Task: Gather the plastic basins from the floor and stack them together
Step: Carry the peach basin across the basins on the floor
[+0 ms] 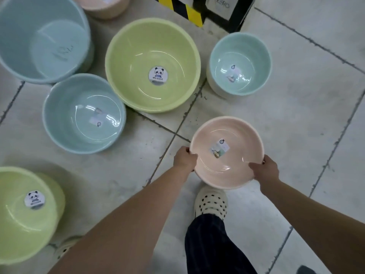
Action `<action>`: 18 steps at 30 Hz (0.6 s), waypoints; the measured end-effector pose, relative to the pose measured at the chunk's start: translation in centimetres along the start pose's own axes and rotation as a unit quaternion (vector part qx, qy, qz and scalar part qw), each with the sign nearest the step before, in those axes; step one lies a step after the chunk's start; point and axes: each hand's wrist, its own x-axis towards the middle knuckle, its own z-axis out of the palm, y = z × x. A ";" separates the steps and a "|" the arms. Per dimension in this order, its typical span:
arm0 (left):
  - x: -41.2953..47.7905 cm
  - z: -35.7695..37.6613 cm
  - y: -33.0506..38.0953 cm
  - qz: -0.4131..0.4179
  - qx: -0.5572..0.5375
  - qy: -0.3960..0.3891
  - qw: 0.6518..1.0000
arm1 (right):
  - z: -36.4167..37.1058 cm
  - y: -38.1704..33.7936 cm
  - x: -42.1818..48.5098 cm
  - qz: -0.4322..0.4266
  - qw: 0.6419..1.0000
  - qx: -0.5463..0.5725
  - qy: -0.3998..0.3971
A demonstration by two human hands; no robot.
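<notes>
I hold a small pink basin by its rim above the floor. My left hand grips its left edge and my right hand grips its near right edge. Ahead on the tiles sit a large green basin, a small teal basin to its right, a mid-size blue basin to its left, and a big blue basin at the far left. Another green basin stands at the near left. A second pink basin shows at the top edge.
The floor is pale tile with dark grout lines. A black frame with a yellow-and-black striped post stands at the top centre. My foot in a white perforated clog is under the held basin.
</notes>
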 end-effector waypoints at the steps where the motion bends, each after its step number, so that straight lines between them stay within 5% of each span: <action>1: 0.4 0.3 -0.2 0.000 0.002 0.001 1.000 | 0.2 0.3 0.4 0.006 1.000 0.002 0.000; 7: 0.9 0.1 -0.4 0.003 -0.054 -0.055 0.997 | 1.1 0.8 1.9 0.097 0.995 -0.017 -0.011; 10: -0.2 -2.7 0.4 -0.005 -0.108 -0.093 0.990 | 1.7 -1.5 -0.3 0.082 0.992 -0.080 0.045; 14: -0.9 -11.1 0.7 0.050 -0.252 0.039 0.966 | 4.7 -6.6 -5.2 -0.125 0.963 -0.214 0.108; 18: -0.7 -21.9 -0.2 0.074 -0.304 0.291 0.904 | 11.5 -12.7 -10.7 -0.214 0.965 -0.148 -0.032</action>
